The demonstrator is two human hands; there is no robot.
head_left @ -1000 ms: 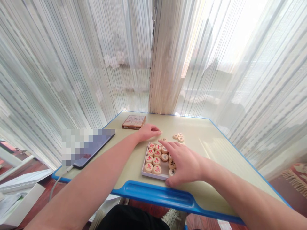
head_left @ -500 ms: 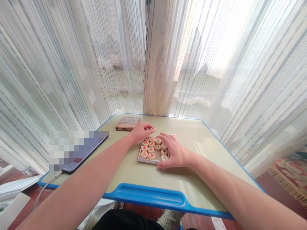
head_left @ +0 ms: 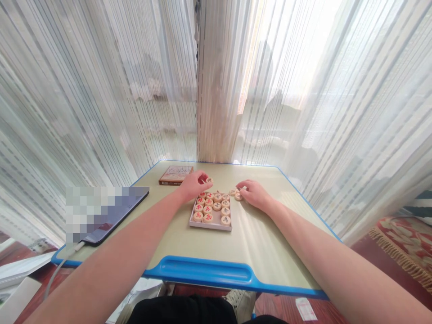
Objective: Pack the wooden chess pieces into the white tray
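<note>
Between the thumb and fingers of my left hand [head_left: 195, 185] is a round wooden Chinese chess piece [head_left: 209, 180] with a dark character, held above the far edge of a shallow white box [head_left: 211, 226]. Inside the box, red-marked pieces [head_left: 208, 218] fill the left side and black-marked pieces [head_left: 226, 220] stand along the right, with bare floor between them near the front. My right hand [head_left: 254, 193] is to the right of the box, its fingers curled onto a small group of loose Chinese chess pieces [head_left: 238, 196]. Its fingertips partly cover them.
A flat brown-sided box lid [head_left: 175, 174] lies at the back left of the blue-edged table [head_left: 270, 265]. On the left side rests a tablet [head_left: 118, 220] with a white cable [head_left: 56, 274]. Sheer curtains [head_left: 219, 90] hang behind the table.
My right hand has moved from the box's right side out to the loose pieces, uncovering the black-marked ones. My left hand has raised its piece slightly, its face now visible.
</note>
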